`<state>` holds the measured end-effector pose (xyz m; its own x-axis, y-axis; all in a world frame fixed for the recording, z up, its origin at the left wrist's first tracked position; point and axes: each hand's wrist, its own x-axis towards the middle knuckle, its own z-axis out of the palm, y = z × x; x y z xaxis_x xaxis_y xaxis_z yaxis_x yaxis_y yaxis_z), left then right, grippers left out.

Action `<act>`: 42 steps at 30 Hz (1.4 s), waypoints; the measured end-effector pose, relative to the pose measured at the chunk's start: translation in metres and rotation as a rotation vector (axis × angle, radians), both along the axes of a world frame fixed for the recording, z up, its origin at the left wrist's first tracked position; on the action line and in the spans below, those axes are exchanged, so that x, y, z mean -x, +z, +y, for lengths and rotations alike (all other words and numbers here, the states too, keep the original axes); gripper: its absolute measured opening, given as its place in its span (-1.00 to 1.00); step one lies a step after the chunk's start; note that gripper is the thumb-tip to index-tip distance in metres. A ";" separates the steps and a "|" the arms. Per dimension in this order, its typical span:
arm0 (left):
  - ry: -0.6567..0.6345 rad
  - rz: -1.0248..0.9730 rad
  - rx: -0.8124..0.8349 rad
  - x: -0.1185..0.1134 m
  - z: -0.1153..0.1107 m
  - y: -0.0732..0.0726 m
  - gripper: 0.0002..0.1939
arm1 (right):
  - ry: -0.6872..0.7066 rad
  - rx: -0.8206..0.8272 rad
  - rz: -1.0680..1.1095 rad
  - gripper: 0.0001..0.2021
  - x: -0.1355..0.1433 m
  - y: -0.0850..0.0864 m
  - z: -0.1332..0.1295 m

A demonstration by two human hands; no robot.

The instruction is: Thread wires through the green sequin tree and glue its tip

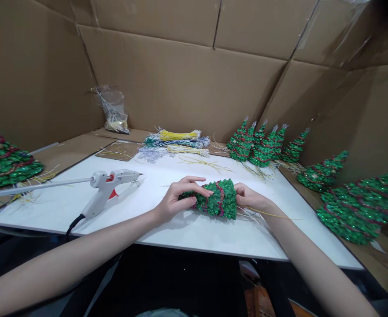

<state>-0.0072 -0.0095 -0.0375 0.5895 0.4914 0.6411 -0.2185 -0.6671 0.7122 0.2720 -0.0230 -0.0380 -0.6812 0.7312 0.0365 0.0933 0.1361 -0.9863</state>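
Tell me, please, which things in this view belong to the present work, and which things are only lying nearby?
Seemingly part of the work:
green tree, on its side, held by the left hand
thin wires at its wide end, beside the right hand

Lying nearby, untouched:
glue gun, on the white board
wire bundles
clear bag
other green trees

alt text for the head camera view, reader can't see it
A person's left hand holds a green, red-garlanded miniature Christmas tree on its side over a white board, the right hand at its wide base. A white hot glue gun sits on the left, wire bundles behind, and more miniature trees on both sides.
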 end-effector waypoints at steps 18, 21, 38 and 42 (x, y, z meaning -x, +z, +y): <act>0.239 0.083 -0.124 0.003 -0.004 0.001 -0.71 | -0.077 0.008 0.131 -0.53 -0.014 -0.002 0.008; 0.265 0.088 -0.122 0.002 -0.005 0.001 -0.71 | -0.110 -0.018 0.234 -0.55 -0.019 0.000 0.010; 0.318 0.083 -0.114 0.000 -0.006 0.000 -0.74 | -0.729 -0.147 0.484 -0.57 -0.051 0.020 0.019; 0.310 0.083 -0.118 0.000 -0.008 0.001 -0.75 | -0.794 -0.167 0.327 -0.51 -0.056 0.026 0.032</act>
